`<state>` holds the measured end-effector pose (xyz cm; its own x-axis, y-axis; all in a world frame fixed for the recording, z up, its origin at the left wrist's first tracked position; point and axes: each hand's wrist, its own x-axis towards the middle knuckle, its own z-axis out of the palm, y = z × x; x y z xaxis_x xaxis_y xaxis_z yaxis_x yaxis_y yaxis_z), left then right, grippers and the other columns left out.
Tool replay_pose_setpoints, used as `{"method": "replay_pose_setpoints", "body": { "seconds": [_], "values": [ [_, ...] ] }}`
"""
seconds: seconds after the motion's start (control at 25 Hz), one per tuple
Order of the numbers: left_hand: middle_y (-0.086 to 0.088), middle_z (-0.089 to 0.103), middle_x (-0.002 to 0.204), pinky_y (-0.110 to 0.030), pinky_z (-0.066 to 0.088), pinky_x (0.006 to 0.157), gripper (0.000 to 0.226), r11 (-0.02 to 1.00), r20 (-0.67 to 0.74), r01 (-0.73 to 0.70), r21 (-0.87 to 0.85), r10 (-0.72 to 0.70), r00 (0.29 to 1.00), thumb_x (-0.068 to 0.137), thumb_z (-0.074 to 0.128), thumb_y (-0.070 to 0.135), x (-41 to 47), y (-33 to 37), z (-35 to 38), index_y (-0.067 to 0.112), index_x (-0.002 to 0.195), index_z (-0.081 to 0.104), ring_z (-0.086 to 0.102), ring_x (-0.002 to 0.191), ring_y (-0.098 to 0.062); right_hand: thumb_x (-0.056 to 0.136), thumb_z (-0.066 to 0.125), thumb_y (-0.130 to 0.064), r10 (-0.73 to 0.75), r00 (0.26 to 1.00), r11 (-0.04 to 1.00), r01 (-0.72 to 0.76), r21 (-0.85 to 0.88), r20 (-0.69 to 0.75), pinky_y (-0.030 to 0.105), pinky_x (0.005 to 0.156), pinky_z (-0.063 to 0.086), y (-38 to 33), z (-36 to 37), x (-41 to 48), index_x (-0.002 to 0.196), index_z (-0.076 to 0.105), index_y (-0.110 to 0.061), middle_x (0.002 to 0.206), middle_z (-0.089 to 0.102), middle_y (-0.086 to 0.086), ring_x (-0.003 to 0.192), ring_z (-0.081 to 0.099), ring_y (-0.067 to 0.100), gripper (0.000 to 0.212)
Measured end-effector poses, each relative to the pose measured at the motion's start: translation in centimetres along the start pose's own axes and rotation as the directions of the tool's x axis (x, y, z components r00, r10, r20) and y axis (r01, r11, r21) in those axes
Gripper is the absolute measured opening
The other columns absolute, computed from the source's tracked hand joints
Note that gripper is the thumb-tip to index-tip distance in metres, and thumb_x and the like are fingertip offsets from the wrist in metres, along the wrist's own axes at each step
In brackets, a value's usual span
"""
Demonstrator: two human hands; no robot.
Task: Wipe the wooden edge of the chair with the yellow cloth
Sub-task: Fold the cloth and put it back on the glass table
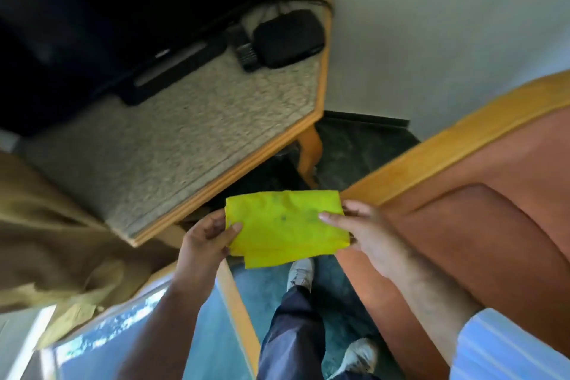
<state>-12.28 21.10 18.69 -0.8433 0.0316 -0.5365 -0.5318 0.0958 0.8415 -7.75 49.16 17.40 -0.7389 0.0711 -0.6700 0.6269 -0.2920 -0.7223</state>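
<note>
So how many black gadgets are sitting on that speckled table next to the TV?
2. A rounded black box sits near the table's far corner, and a black remote lies just left of it, beside the TV. More may hide behind the screen.

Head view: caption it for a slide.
Both hands, left and right, hold a folded yellow cloth beside the chair's wooden edge.

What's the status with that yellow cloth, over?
Left hand and right hand holding folded yellow cloth. Wooden chair edge not yet touched. Nothing in the way.
</note>
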Motion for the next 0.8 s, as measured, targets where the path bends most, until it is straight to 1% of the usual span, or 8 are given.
{"method": "replay_pose_setpoints", "body": {
  "seconds": [0.08, 0.2, 0.28, 0.36, 0.44, 0.52, 0.68, 0.8],
  "values": [
    [-0.021, 0.079, 0.113, -0.046, 0.054, 0.091, 0.026, 0.999, -0.151, 0.03, -0.034, -0.035, 0.988, 0.094, 0.066, -0.002, -0.9, -2.9, -5.1, 0.004, 0.118, 0.073, 0.072, 0.099, -0.032, 0.084, 0.083, -0.011, 0.04, 0.997, 0.985, -0.029, -0.169, 0.067, 0.032, 0.065, 0.061, 2.3, 5.0, 2.3, 0.092, 0.081, -0.013, 0.09, 0.082, 0.008, 0.077, 0.075, 0.022, 0.009],
    [-0.014, 0.079, 0.111, -0.036, 0.059, 0.079, 0.026, 0.993, -0.335, 0.094, -0.073, -0.113, 0.936, 0.093, 0.068, 0.0, -2.2, -8.2, -11.3, 0.008, 0.117, 0.074, 0.072, 0.096, -0.024, 0.079, 0.089, -0.015, 0.041, 0.992, 0.91, 0.014, -0.414, 0.123, 0.053, 0.077, 0.06, 7.2, 11.7, 5.5, 0.084, 0.078, -0.007, 0.091, 0.081, 0.022, 0.082, 0.074, 0.03, 0.015],
    [-0.021, 0.075, 0.118, -0.03, 0.061, 0.072, 0.025, 0.98, -0.457, 0.145, -0.138, -0.192, 0.869, 0.091, 0.07, -0.001, -2.7, -12.3, -14.3, 0.008, 0.114, 0.075, 0.069, 0.094, -0.025, 0.074, 0.093, -0.027, 0.061, 0.988, 0.809, 0.034, -0.587, 0.142, 0.042, 0.064, 0.053, 11.0, 15.5, 7.3, 0.069, 0.07, -0.007, 0.077, 0.077, 0.018, 0.07, 0.067, 0.023, 0.03],
    [-0.028, 0.072, 0.123, -0.039, 0.058, 0.08, 0.025, 0.961, -0.565, 0.204, -0.186, -0.275, 0.778, 0.089, 0.072, -0.003, -2.3, -16.4, -16.6, 0.005, 0.113, 0.074, 0.066, 0.093, -0.029, 0.076, 0.091, -0.033, 0.116, 0.982, 0.724, 0.021, -0.69, 0.151, 0.037, 0.06, 0.048, 15.0, 19.0, 9.2, 0.067, 0.065, -0.008, 0.074, 0.074, 0.012, 0.069, 0.067, 0.027, 0.036],
    [-0.028, 0.072, 0.123, -0.05, 0.055, 0.09, 0.028, 0.944, -0.648, 0.263, -0.197, -0.327, 0.688, 0.088, 0.075, -0.001, -1.2, -20.1, -18.5, 0.006, 0.115, 0.074, 0.064, 0.092, -0.028, 0.082, 0.085, -0.028, 0.167, 0.974, 0.677, 0.002, -0.736, 0.156, 0.042, 0.071, 0.057, 18.6, 22.2, 10.9, 0.084, 0.073, -0.005, 0.089, 0.079, 0.016, 0.085, 0.075, 0.035, 0.026],
    [-0.023, 0.075, 0.121, -0.049, 0.054, 0.096, 0.028, 0.934, -0.703, 0.311, -0.177, -0.341, 0.624, 0.087, 0.078, 0.004, 0.2, -22.7, -19.9, 0.01, 0.113, 0.075, 0.067, 0.092, -0.028, 0.086, 0.081, -0.022, 0.192, 0.973, 0.641, -0.026, -0.767, 0.127, 0.043, 0.082, 0.06, 21.0, 24.2, 12.5, 0.099, 0.074, -0.005, 0.103, 0.08, 0.017, 0.097, 0.074, 0.036, 0.023],
    [-0.007, 0.078, 0.106, -0.041, 0.053, 0.1, 0.027, 0.918, -0.769, 0.396, -0.037, -0.279, 0.575, 0.083, 0.082, 0.014, 3.5, -25.5, -22.1, 0.02, 0.109, 0.078, 0.072, 0.109, -0.031, 0.084, 0.084, -0.025, 0.119, 0.986, 0.566, 0.03, -0.824, 0.117, 0.026, 0.056, 0.042, 24.2, 26.5, 15.7, 0.084, 0.072, -0.014, 0.088, 0.079, 0.007, 0.078, 0.067, 0.021, 0.016],
    [-0.007, 0.08, 0.112, -0.038, 0.053, 0.098, 0.029, 0.875, -0.785, 0.468, 0.127, -0.2, 0.587, 0.084, 0.081, 0.021, 5.9, -26.8, -23.1, 0.021, 0.113, 0.078, 0.072, 0.111, -0.029, 0.081, 0.086, -0.029, 0.045, 0.994, 0.462, 0.069, -0.884, 0.101, 0.026, 0.055, 0.039, 25.3, 27.3, 17.8, 0.073, 0.067, -0.014, 0.084, 0.079, 0.011, 0.071, 0.063, 0.022, 0.025]
  ]
}}
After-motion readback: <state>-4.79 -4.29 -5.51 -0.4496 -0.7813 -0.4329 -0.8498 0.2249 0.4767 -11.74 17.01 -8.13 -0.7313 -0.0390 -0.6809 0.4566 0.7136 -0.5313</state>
